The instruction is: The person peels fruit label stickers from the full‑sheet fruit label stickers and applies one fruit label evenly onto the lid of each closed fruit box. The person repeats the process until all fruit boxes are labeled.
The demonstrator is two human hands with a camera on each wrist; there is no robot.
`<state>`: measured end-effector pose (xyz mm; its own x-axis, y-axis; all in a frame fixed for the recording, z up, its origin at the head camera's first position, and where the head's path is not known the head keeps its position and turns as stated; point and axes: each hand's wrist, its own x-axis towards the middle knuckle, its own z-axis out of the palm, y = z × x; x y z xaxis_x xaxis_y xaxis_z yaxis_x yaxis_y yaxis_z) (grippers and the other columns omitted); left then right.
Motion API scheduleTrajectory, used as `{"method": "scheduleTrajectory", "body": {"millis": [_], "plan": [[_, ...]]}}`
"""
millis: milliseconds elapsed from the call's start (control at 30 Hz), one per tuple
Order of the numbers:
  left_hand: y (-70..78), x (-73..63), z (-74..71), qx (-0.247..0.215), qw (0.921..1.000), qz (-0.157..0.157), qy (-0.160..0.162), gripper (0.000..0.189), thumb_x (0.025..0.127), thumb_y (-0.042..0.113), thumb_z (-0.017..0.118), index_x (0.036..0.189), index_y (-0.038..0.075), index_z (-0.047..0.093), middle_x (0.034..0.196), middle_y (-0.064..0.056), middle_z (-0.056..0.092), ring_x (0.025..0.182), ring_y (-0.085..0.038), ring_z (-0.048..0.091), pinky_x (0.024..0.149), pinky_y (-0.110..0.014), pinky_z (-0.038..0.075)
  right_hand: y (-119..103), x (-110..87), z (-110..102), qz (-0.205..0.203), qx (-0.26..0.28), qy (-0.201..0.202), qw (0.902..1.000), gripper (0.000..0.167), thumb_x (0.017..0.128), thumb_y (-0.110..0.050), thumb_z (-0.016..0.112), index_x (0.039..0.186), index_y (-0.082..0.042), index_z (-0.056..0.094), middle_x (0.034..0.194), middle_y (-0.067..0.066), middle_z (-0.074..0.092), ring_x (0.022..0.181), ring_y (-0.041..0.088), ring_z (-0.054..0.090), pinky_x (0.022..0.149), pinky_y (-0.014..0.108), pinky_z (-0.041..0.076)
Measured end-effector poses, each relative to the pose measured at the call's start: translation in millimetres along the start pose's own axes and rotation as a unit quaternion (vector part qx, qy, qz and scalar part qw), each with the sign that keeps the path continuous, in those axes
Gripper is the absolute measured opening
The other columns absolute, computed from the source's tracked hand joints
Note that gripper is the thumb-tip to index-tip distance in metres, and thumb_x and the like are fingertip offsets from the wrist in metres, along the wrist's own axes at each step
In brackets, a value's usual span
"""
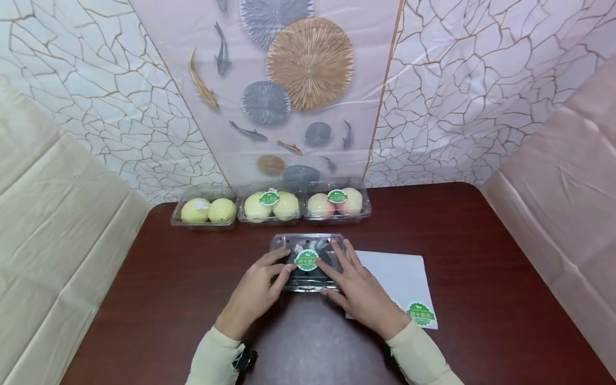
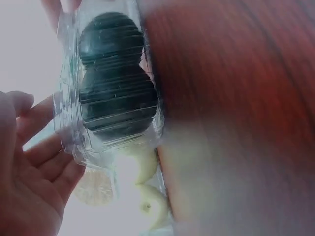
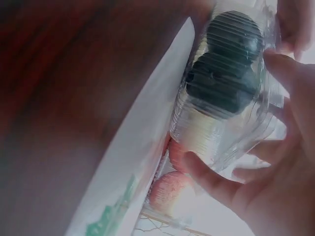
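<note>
A clear plastic clamshell box [image 1: 317, 282] lies closed on the table. A round green-and-white sticker [image 1: 307, 260] is on its lid. Two dark green, rounded pieces of produce [image 2: 118, 93] show through the box wall in both wrist views. My left hand [image 1: 255, 289] rests on the lid's left side, its thumb at the sticker's left edge and the other fingers extended. From the right, my right hand [image 1: 363, 294] reaches over the lid with spread fingers; one fingertip touches the sticker's right edge, and the thumb is near the box's front edge.
Along the back stand three clear boxes: one with yellow fruit [image 1: 221, 210], one with pale green fruit [image 1: 257, 207], and one with pinkish fruit [image 1: 321, 206]. A white sheet [image 1: 394, 272] with a green sticker [image 1: 421, 314] lies right of the box, partly under my right hand.
</note>
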<state>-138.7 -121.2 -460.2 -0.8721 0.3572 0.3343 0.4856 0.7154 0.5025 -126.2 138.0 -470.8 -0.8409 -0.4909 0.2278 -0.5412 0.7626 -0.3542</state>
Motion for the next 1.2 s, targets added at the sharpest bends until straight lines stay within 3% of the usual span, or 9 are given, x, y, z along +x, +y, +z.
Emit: {"method": "scheduleTrajectory", "body": {"millis": [100, 167, 333, 500, 633, 733, 967, 1067, 1200], "plan": [[-1.3, -1.0, 1.6, -0.029, 0.9982, -0.033, 0.041, 0.017, 0.101, 0.028, 0.074, 0.105, 0.013, 0.082, 0.138, -0.007, 0.067, 0.133, -0.027, 0.06, 0.106, -0.049, 0.053, -2.3, -1.4, -2.1, 0.049, 0.088, 0.011, 0.9949, 0.073, 0.094, -0.044, 0.08, 0.159, -0.025, 0.05, 0.175, 0.018, 0.013, 0.16, 0.047, 0.009, 0.108, 0.068, 0.045], [-1.3, -0.2, 4.7, -0.053, 0.9938, -0.074, 0.064, 0.03, 0.097, 0.033, 0.079, 0.118, 0.012, 0.077, 0.146, -0.011, 0.06, 0.136, -0.031, 0.056, 0.108, -0.054, 0.05, -3.1, -1.1, -3.1, 0.098, 0.175, 0.014, 0.9796, 0.082, 0.094, -0.041, 0.081, 0.164, -0.023, 0.041, 0.176, 0.018, 0.01, 0.16, 0.046, 0.012, 0.11, 0.069, 0.042], [0.6, 2.8, 15.7, -0.153, 0.9607, -0.218, 0.08, 0.089, 0.089, 0.042, 0.085, 0.16, 0.012, 0.042, 0.164, -0.018, 0.04, 0.15, -0.039, 0.041, 0.117, -0.062, 0.039, -3.6, 4.5, -2.8, 0.223, 0.366, 0.02, 0.9035, 0.084, 0.104, -0.031, 0.07, 0.168, -0.011, 0.019, 0.169, 0.028, 0.023, 0.154, 0.046, 0.03, 0.115, 0.059, 0.043], [1.0, -1.2, 29.6, -0.242, 0.9194, -0.296, 0.093, 0.105, 0.085, 0.04, 0.088, 0.165, 0.006, 0.03, 0.163, -0.025, 0.041, 0.149, -0.041, 0.041, 0.119, -0.06, 0.036, -8.5, 9.1, -1.2, 0.284, 0.465, 0.028, 0.838, 0.086, 0.106, -0.024, 0.065, 0.166, 0.001, 0.008, 0.167, 0.034, 0.023, 0.156, 0.049, 0.024, 0.123, 0.059, 0.029], [1.2, -1.8, 35.7, -0.265, 0.9098, -0.298, 0.113, 0.103, 0.084, 0.037, 0.09, 0.162, -0.002, 0.034, 0.159, -0.029, 0.044, 0.147, -0.043, 0.043, 0.119, -0.059, 0.037, -13.8, 11.4, 2.1, 0.294, 0.465, 0.026, 0.8345, 0.089, 0.105, -0.025, 0.067, 0.166, 0.002, 0.009, 0.168, 0.033, 0.022, 0.157, 0.047, 0.022, 0.124, 0.06, 0.027], [2.6, -1.6, 37.5, -0.273, 0.9069, -0.295, 0.126, 0.099, 0.084, 0.032, 0.09, 0.159, -0.004, 0.037, 0.156, -0.029, 0.048, 0.144, -0.041, 0.047, 0.119, -0.057, 0.038, -16.4, 12.3, 5.9, 0.278, 0.446, 0.027, 0.8502, 0.092, 0.101, -0.024, 0.072, 0.167, 0.0, 0.012, 0.167, 0.03, 0.029, 0.155, 0.044, 0.03, 0.123, 0.058, 0.031], [17.7, 2.4, 39.7, -0.331, 0.8829, -0.291, 0.163, 0.086, 0.087, 0.017, 0.085, 0.158, -0.005, 0.04, 0.154, -0.028, 0.05, 0.143, -0.037, 0.048, 0.12, -0.054, 0.036, -19.7, 9.4, -1.8, 0.242, 0.406, 0.055, 0.8796, 0.1, 0.099, -0.029, 0.076, 0.169, -0.007, 0.009, 0.166, 0.028, 0.032, 0.152, 0.043, 0.035, 0.118, 0.063, 0.035], [29.3, 10.7, 39.6, -0.337, 0.8835, -0.279, 0.166, 0.081, 0.09, 0.012, 0.079, 0.159, -0.005, 0.038, 0.156, -0.028, 0.048, 0.145, -0.037, 0.046, 0.121, -0.053, 0.034, -18.4, 7.7, -7.5, 0.244, 0.42, 0.085, 0.8699, 0.103, 0.099, -0.026, 0.076, 0.169, -0.005, 0.004, 0.17, 0.028, 0.023, 0.155, 0.043, 0.028, 0.122, 0.062, 0.029], [44.9, 23.0, 42.8, -0.334, 0.8946, -0.255, 0.152, 0.078, 0.093, 0.008, 0.071, 0.16, -0.005, 0.034, 0.159, -0.027, 0.045, 0.148, -0.037, 0.043, 0.122, -0.053, 0.033, -9.6, 4.0, -14.5, 0.27, 0.459, 0.143, 0.8342, 0.096, 0.1, -0.016, 0.073, 0.168, -0.004, 0.007, 0.171, 0.026, 0.021, 0.153, 0.038, 0.029, 0.122, 0.05, 0.031]]}}
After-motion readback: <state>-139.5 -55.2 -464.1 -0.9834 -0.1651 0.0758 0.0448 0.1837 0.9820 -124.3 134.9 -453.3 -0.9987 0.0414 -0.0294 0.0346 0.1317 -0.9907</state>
